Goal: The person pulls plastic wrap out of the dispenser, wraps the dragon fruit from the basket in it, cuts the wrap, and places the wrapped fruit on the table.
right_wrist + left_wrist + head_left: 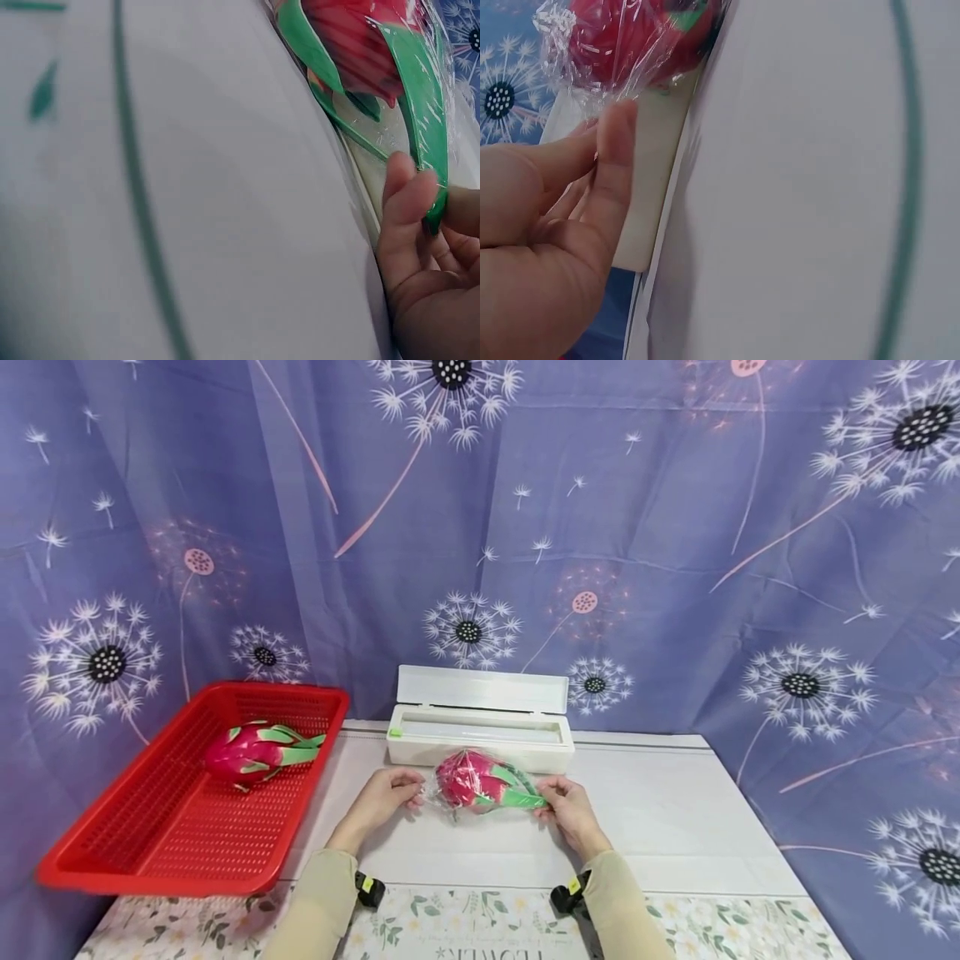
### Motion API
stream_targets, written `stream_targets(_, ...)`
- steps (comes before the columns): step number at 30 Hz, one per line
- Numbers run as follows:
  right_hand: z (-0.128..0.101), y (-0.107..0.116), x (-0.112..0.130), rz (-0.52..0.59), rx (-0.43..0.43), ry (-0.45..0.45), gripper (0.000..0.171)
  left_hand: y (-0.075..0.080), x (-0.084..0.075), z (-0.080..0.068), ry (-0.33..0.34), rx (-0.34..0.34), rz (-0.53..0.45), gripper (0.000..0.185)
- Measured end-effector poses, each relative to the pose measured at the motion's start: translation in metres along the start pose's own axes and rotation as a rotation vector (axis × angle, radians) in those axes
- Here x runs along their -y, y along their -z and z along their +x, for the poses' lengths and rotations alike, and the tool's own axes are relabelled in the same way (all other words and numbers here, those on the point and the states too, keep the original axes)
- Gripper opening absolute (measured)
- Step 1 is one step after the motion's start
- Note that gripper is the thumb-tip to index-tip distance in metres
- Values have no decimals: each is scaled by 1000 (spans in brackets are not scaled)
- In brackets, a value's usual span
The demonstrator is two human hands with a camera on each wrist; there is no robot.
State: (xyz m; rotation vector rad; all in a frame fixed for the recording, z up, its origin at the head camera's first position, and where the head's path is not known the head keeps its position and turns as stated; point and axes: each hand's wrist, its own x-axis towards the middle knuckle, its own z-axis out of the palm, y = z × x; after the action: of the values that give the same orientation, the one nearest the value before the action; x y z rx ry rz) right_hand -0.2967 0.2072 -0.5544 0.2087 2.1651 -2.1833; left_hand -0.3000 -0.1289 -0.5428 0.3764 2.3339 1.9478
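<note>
A dragon fruit (467,779) in clear plastic wrap (438,787) is between the two hands, in front of the white wrap box. My left hand (390,793) pinches the gathered film at the fruit's rounded end; the left wrist view shows thumb and fingers meeting just below the crinkled wrap (622,82). At the other end, my right hand (572,810) pinches the long green leaf tips (431,150) together with film around them. Red skin shows through the glossy wrap in both wrist views.
Behind the fruit stands a white plastic wrap dispenser box (480,756), its lid (482,689) raised and a roll inside. On the left, a red basket (187,860) contains another dragon fruit (243,753). A white cloth with a floral border (465,910) covers the table; a blue dandelion curtain (637,568) hangs behind.
</note>
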Motion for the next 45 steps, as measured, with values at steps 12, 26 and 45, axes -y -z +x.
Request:
stream_targets(12, -9, 9, 17, -50, -46, -9, 23, -15, -14, -10, 66, -177, -201, 39)
stream_targets(26, -13, -21, 35, -166, -50, 7, 38, -21, -17, -5, -9, -146, 98, 13)
stream_targets(45, -10, -37, 31, -452, -209, 272, 26, -45, -20, 0, -30, -238, 190, 30)
